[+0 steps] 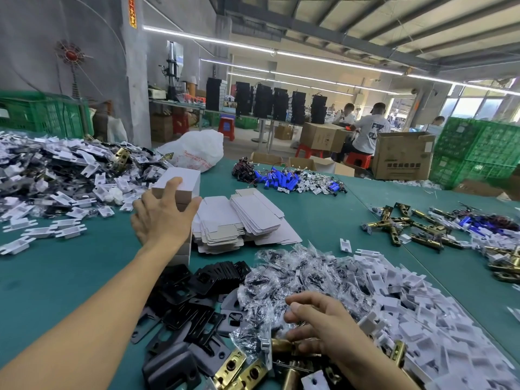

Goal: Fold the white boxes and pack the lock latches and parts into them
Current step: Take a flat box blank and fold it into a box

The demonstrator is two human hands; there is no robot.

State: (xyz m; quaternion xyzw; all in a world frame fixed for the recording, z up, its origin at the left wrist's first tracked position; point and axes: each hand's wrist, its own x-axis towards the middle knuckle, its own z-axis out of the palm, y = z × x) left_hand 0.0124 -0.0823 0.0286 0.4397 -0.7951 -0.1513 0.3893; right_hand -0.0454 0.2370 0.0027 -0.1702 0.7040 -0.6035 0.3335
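Grips folded white box (pixel 180 178) with left hand (pixel 164 215), thumb over its top, fingers wrapped round its right side; curls right hand (pixel 320 325) fingers onto brass latch (pixel 280 344) lying just beneath them.

I see my left hand (pixel 164 213) gripping a folded white box (pixel 180 178) atop a stack toward the far left of the green worktop (pixel 56 277), while my right hand (pixel 318 325) curls its fingers on a brass latch (pixel 281 346) near the front edge, among clear parts bags (pixel 281 277).
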